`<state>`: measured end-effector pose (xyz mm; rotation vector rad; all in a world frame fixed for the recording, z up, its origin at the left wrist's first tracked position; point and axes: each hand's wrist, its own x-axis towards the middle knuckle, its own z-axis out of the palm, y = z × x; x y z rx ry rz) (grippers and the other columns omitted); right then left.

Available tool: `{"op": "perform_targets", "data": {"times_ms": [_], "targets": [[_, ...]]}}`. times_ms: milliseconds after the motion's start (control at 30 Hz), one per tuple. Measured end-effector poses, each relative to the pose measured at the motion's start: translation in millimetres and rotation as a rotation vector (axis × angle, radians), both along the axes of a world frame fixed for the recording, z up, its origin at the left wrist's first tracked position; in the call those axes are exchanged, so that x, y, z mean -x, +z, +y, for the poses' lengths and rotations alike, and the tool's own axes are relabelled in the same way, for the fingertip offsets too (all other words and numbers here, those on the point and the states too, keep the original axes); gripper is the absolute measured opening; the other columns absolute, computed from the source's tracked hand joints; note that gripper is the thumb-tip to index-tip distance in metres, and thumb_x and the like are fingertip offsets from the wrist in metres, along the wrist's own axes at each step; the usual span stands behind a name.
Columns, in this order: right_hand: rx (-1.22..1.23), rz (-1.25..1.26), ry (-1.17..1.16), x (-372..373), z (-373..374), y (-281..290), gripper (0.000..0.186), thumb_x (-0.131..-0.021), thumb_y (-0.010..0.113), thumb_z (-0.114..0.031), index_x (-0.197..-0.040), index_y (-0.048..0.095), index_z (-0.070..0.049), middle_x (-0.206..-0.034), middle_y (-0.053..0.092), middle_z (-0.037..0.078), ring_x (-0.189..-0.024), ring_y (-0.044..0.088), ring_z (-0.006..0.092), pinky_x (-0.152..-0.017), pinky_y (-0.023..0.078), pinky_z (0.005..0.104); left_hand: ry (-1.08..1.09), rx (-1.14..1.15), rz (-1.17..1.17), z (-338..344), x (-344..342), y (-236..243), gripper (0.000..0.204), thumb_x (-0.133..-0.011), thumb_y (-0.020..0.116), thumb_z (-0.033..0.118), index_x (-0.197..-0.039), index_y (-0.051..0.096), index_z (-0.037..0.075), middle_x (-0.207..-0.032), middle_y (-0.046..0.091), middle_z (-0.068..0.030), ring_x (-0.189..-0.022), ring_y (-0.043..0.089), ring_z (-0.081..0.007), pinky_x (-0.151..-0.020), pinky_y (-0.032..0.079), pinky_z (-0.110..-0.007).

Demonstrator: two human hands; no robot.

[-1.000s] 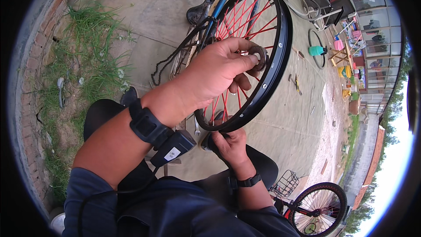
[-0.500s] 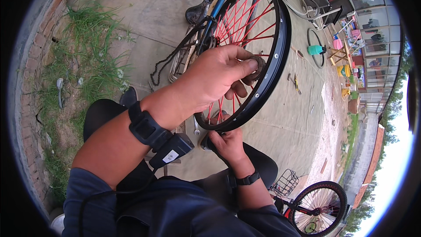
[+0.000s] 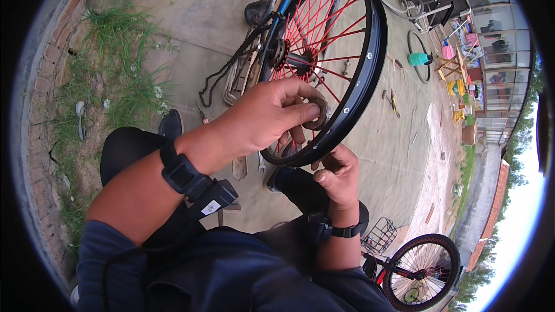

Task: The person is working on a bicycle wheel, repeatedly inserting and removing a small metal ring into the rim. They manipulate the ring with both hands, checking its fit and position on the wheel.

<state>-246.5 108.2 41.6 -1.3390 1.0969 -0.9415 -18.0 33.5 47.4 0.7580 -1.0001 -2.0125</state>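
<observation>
A black bicycle rim (image 3: 361,92) with red spokes (image 3: 332,34) stands tilted in front of me, mounted on a bicycle frame. My left hand (image 3: 277,110) is in front of the spokes, fingers and thumb pinching a brownish ring-shaped piece (image 3: 315,117), perhaps a tape roll. The ring lies against the inner side of the rim from this view; whether it touches cannot be told. At the lower edge of the rim is my right hand (image 3: 342,179), thumb stretched apart from the fingers. Its fingertips reach close to the rim and are partly hidden.
A dark chain (image 3: 234,58) hangs left of the wheel. On the ground lie a wrench (image 3: 261,162), pliers (image 3: 394,106) and a loose tyre (image 3: 421,37) beside a teal bottle (image 3: 417,59). Another bicycle wheel (image 3: 422,274) stands lower right. Grass (image 3: 121,63) grows at left.
My left hand has shifted a little left and down with the ring, uncovering the hub. My right hand has moved right, its thumb now lifted off the rim's lower part.
</observation>
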Motion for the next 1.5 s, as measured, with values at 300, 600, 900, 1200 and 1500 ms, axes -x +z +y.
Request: {"op": "perform_targets", "data": {"times_ms": [300, 600, 900, 1200, 1500], "targets": [[0.031, 0.053, -0.195, -20.3, 9.4, -5.5, 0.045, -0.078, 0.091, -0.018, -0.111, 0.065, -0.001, -0.098, 0.071, 0.004, -0.082, 0.062, 0.0112, -0.076, 0.052, 0.0271, 0.002, -0.032, -0.167, 25.2, -4.7, -24.0, 0.020, -0.099, 0.067, 0.007, -0.116, 0.058, 0.003, -0.092, 0.070, -0.0035, -0.070, 0.067, -0.0086, -0.055, 0.048, -0.022], [-0.012, 0.276, -0.092, -13.0, 13.0, -7.3, 0.037, -0.078, 0.092, -0.016, -0.102, 0.070, 0.000, -0.093, 0.070, 0.004, -0.087, 0.066, 0.0141, -0.078, 0.055, 0.0308, 0.031, 0.032, -0.335, 32.3, 0.6, -53.4, 0.030, -0.094, 0.074, 0.005, -0.112, 0.052, -0.004, -0.092, 0.070, -0.0120, -0.077, 0.069, -0.0132, -0.059, 0.055, -0.027], [0.096, 0.274, -0.108, -22.7, 15.3, -9.1, 0.020, -0.084, 0.078, 0.003, -0.103, 0.072, 0.004, -0.110, 0.070, 0.010, -0.100, 0.065, 0.0172, -0.089, 0.052, 0.0321, 0.000, 0.006, -0.405, 32.2, -0.5, -56.3, 0.035, -0.093, 0.076, 0.007, -0.115, 0.052, -0.004, -0.089, 0.070, -0.0113, -0.068, 0.066, -0.0115, -0.055, 0.052, -0.026], [0.099, 0.412, -0.081, -27.7, 12.7, 0.7, 0.016, -0.082, 0.074, 0.004, -0.099, 0.072, 0.003, -0.108, 0.072, 0.012, -0.098, 0.067, 0.0179, -0.089, 0.051, 0.0312, -0.045, -0.158, -0.406, 30.4, -2.7, -46.9, 0.031, -0.093, 0.077, 0.013, -0.113, 0.058, -0.001, -0.085, 0.069, -0.0057, -0.061, 0.062, -0.0080, -0.048, 0.046, -0.023], [0.100, 0.413, -0.087, -31.3, 13.5, 4.5, 0.014, -0.086, 0.070, 0.003, -0.100, 0.072, 0.004, -0.107, 0.073, 0.012, -0.095, 0.067, 0.0181, -0.088, 0.052, 0.0314, -0.108, -0.255, -0.292, 29.8, -7.8, -50.9, 0.025, -0.099, 0.071, 0.021, -0.109, 0.065, -0.001, -0.089, 0.071, -0.0058, -0.066, 0.066, -0.0104, -0.052, 0.050, -0.024]]}}
